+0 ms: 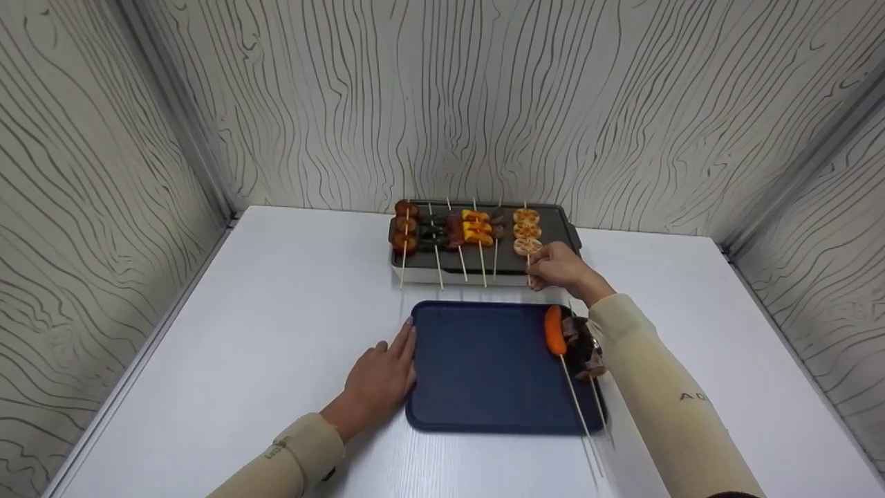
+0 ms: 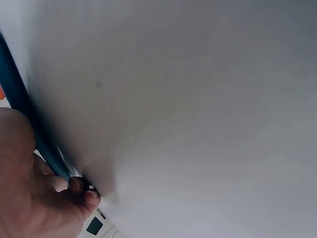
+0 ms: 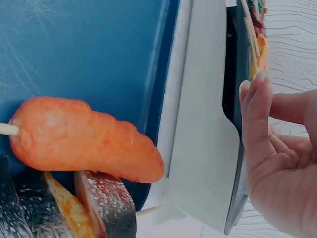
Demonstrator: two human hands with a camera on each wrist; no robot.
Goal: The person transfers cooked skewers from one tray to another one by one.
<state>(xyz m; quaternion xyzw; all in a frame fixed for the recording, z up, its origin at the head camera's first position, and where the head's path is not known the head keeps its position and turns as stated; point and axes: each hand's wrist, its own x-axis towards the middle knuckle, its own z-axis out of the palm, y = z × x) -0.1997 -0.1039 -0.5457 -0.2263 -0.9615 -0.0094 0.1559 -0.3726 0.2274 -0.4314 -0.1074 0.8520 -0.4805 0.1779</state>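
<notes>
My right hand (image 1: 560,266) pinches the stick of a lotus root slice skewer (image 1: 527,230) lying on the right part of a flat electric grill (image 1: 553,228). In the right wrist view, thumb and fingertips meet at the grill's edge. My left hand (image 1: 379,377) rests against the left rim of a dark blue tray (image 1: 477,373), its fingers extended along the edge. On the tray's right side lie an orange sausage skewer (image 1: 555,332) and a dark-skinned skewer of fish-like chunks (image 1: 586,349), partly hidden by the right sleeve in the head view.
Left of the lotus root, several skewers lie side by side on the grill, including one of round brown pieces (image 1: 406,226) and one of yellow pieces (image 1: 477,228). The white table (image 1: 290,290) meets patterned walls (image 1: 415,97) at the back and sides.
</notes>
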